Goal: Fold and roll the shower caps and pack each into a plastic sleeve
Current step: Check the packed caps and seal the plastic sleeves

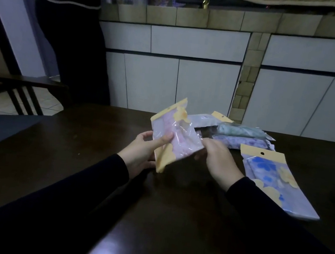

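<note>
Your left hand [141, 153] and right hand [219, 159] both pinch one pink packed sleeve [174, 134], raised above the dark table [73, 157]. One blue packed sleeve [272, 179] lies flat just right of your right hand. Behind the hands sits a pile of about three more sleeves [240, 134], exact count unclear.

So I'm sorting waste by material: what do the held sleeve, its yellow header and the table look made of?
Sleeve: thin clear plastic film, glossy, judging by its glare and creases.
Header: probably matte card or paper, since it is opaque yellow with no shine.
Table: dark, seemingly polished or lacquered wood, with soft reflections; it could be veneer.
</note>
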